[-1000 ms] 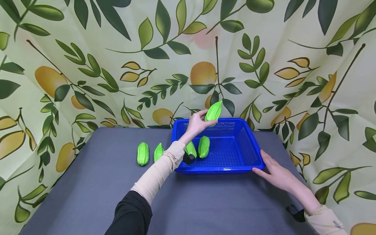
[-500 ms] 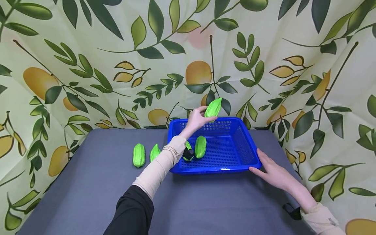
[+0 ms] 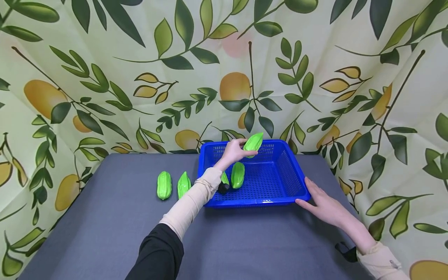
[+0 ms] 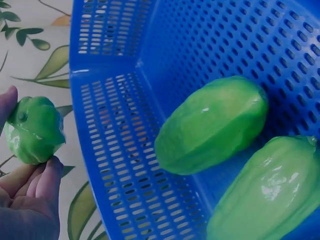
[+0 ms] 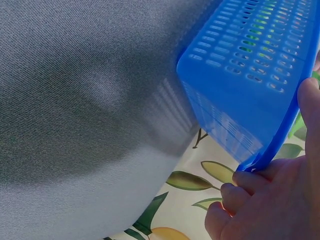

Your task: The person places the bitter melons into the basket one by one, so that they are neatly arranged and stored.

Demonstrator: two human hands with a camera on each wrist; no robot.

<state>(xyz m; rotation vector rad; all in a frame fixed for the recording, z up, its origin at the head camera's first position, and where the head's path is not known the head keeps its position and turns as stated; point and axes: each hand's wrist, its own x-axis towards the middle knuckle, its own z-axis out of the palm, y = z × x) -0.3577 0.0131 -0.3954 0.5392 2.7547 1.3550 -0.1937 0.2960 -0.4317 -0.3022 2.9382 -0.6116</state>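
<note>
My left hand (image 3: 232, 152) pinches a green star fruit (image 3: 253, 144) between thumb and fingers, just above the back part of the blue plastic basket (image 3: 259, 201). The left wrist view shows this fruit end-on, beyond the basket's rim. Two more lie inside the basket: one star fruit (image 3: 238, 175) is plain to see, another star fruit (image 3: 224, 178) is partly behind my left wrist. My right hand (image 3: 327, 206) holds the basket's front right corner. In the right wrist view its thumb is over the rim and its fingers are bent beneath.
Left of the basket on the grey table (image 3: 105, 221) lie two star fruits, a blunt star fruit (image 3: 164, 186) and a pointed star fruit (image 3: 183, 184) partly covered by my left sleeve. A leaf-printed cloth (image 3: 196, 85) hangs close behind the table and along its sides.
My left hand has lowered the star fruit slightly toward the basket. The view has shifted a little, while my right hand stays at the basket's corner.
</note>
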